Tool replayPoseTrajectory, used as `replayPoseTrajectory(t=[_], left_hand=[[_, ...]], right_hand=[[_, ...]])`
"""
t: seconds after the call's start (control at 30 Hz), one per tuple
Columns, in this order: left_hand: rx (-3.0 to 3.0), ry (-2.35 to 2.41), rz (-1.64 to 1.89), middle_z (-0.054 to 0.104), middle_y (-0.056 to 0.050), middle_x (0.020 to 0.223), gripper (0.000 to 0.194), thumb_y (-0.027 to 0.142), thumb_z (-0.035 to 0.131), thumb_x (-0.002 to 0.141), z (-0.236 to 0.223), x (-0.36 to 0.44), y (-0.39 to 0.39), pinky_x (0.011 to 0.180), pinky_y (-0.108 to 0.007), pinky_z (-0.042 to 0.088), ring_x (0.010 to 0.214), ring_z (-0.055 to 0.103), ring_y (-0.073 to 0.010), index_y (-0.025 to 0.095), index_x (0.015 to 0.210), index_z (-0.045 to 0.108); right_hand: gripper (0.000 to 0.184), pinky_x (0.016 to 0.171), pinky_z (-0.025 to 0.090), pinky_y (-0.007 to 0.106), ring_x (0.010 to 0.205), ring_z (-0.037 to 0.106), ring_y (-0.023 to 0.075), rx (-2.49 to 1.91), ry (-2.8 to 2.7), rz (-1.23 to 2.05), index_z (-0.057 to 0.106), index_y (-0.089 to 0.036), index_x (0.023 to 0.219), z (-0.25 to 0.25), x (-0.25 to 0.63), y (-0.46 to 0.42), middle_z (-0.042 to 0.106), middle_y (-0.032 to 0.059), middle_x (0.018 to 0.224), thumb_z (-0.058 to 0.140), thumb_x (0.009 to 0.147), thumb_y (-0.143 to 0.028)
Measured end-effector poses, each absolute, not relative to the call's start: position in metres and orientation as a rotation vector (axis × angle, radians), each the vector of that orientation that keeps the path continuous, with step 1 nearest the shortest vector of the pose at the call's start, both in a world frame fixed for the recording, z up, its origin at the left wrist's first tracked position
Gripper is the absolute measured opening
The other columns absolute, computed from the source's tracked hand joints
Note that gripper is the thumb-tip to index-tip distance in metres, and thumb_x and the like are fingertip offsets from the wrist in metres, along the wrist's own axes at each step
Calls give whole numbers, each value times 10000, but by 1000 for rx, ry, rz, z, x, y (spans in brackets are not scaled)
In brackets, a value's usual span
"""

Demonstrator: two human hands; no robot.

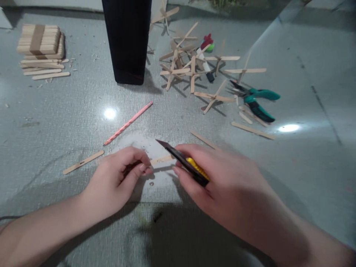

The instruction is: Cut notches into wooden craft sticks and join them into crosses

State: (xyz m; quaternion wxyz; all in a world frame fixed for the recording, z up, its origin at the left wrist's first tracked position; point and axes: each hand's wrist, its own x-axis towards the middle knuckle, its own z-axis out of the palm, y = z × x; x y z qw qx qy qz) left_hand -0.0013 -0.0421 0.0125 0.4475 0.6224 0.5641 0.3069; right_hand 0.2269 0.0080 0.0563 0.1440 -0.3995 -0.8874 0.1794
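Observation:
My left hand (122, 178) pinches one end of a wooden craft stick (161, 160) between thumb and fingers. In my right hand (219, 178) is a utility knife (189, 165) with a dark body and a yellow part, its blade out and pointing up and left. The stick's other end reaches the fingertips of my right hand, where its tip is hidden. Below the stick lies a whitish patch (164, 191) of the work surface. A craft stick with a small slot (83, 162) rests left of my left hand, and another stick (204, 140) lies behind my right hand.
A pink pencil (128, 123) and a black upright phone-like slab (128, 44) stand beyond my hands. Several crossed-stick pieces (214, 98) spread at the back right, near green-handled pliers (258, 102). Bundled craft sticks (48, 39) are piled at the back left.

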Motion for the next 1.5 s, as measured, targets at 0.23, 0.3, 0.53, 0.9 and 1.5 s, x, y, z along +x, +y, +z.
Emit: replayPoseTrajectory(t=[0.23,0.3,0.53,0.9,1.5], left_hand=[[2179,1444,691,777,-22,904,134,199,539,1034,9,-4,-48,628,-269,560,740,735,-150,185,1011,670],[2438,1434,647,797,-55,986,185,173,485,1051,8,-5,-52,633,-308,587,778,755,-182,164,1040,670],[2969,1359,652,810,-123,939,208,32,520,969,18,1,-58,567,-349,600,735,758,-233,42,1041,715],[3063,1445,494,768,-202,836,285,-16,476,897,15,15,-75,494,-347,587,662,738,-274,-59,1000,739],[3063,1578,460,748,-150,765,270,-34,484,893,7,24,-85,450,-320,522,534,665,-214,-88,1030,710]], right_hand=[[124,664,484,250,737,705,165,-1244,-2522,690,688,-194,986,47,218,12,758,14,837,594,936,-131],[117,638,458,248,693,674,152,-1258,-2507,725,675,-197,940,47,217,11,727,-2,789,584,926,-124],[178,665,494,263,722,678,162,-1228,-2503,768,641,-183,1028,48,225,8,719,19,843,531,901,-123],[431,786,661,314,975,802,223,-1373,-2513,514,518,-88,1435,32,238,-67,780,167,1204,385,1029,-144],[582,763,682,303,850,798,198,-1241,-2549,571,478,-104,1488,19,224,-86,792,139,1131,365,923,-17]])
